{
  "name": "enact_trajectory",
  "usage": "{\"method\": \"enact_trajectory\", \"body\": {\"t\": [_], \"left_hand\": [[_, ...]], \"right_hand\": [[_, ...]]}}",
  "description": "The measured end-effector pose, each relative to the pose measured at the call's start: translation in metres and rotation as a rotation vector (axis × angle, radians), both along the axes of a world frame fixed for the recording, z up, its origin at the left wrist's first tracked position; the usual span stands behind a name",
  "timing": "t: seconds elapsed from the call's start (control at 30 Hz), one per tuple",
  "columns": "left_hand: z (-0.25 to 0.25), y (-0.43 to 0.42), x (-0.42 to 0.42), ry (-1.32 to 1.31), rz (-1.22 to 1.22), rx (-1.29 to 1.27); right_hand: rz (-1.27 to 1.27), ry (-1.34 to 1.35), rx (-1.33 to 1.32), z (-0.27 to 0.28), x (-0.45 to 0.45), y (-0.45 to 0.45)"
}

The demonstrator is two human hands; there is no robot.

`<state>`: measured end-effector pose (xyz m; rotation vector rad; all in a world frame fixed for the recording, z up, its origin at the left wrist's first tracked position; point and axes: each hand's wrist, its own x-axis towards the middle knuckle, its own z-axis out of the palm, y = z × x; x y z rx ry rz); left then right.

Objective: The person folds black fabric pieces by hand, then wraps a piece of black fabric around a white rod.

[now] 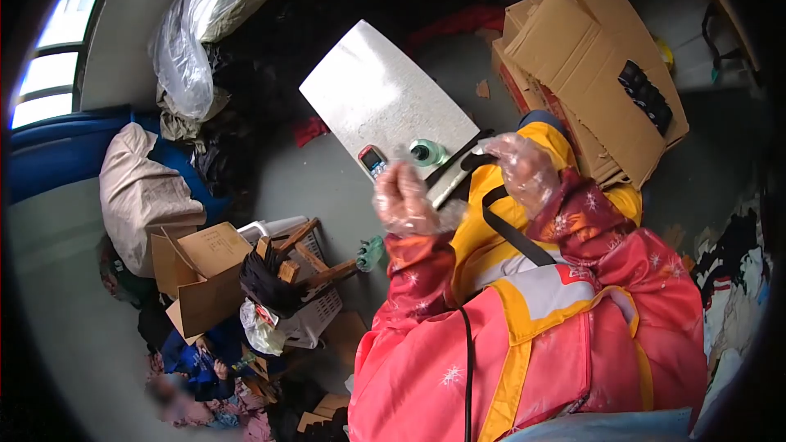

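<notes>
My left hand (403, 199), in a clear plastic glove, is raised in front of the white board's near edge. Its fingers are pressed together, and whatever they may hold is too small to make out. My right hand (526, 170), gloved likewise, is above the yellow apron on my lap with its fingers curled. By its fingertips is a pale grey strip with a black end (476, 161); I cannot tell if they grip it. On the white board (377, 74) are a green bottle (429, 152) and a small red-and-black handheld device with a screen (372, 160).
Flattened cardboard boxes (589, 65) are stacked at the right. To the left, a wooden stool (307, 254), a white plastic basket (315, 319) and an open carton (213, 262) stand close together. Another person (196, 368) is at lower left. Cloth scraps (733, 286) lie far right.
</notes>
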<state>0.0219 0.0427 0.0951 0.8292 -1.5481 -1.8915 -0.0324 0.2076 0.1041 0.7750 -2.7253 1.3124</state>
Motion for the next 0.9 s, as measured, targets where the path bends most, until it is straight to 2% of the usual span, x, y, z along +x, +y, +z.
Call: {"method": "enact_trajectory", "body": {"t": [0.03,0.07,0.13,0.17,0.2,0.3,0.37,0.5,0.77,0.87,0.9], "left_hand": [[-0.013,-0.016,-0.002,0.031,-0.003,-0.134],[-0.025,-0.022,-0.006,0.029,0.000,-0.132],[-0.044,-0.032,-0.019,-0.204,-0.050,-0.431],[-0.033,-0.030,-0.026,-0.304,-0.092,-0.578],[-0.046,-0.031,-0.032,-0.248,-0.094,-0.519],[-0.057,-0.031,-0.044,-0.294,-0.180,-0.539],[-0.060,-0.025,-0.047,-0.284,-0.269,-0.308],[-0.081,-0.033,-0.043,-0.324,-0.297,-0.257],[-0.096,-0.035,-0.044,-0.326,-0.290,-0.334],[-0.104,-0.038,-0.046,-0.221,-0.295,-0.208],[-0.113,-0.043,-0.047,-0.253,-0.337,-0.442]], "right_hand": [[0.006,0.111,0.020,-0.008,-0.005,-0.008],[0.014,0.223,0.040,-0.018,-0.011,-0.015],[0.039,0.206,0.083,-0.028,-0.019,-0.028],[0.060,0.190,0.126,-0.031,-0.021,-0.034],[0.062,0.189,0.129,-0.034,-0.024,-0.040],[0.103,0.191,0.202,-0.039,-0.030,-0.049],[0.112,0.163,0.220,-0.038,-0.033,-0.053],[0.109,0.099,0.215,-0.048,-0.036,-0.056],[0.103,0.035,0.217,-0.041,-0.038,-0.061],[0.105,0.034,0.212,-0.035,-0.042,-0.062],[0.116,0.034,0.191,-0.033,-0.043,-0.061]]}}
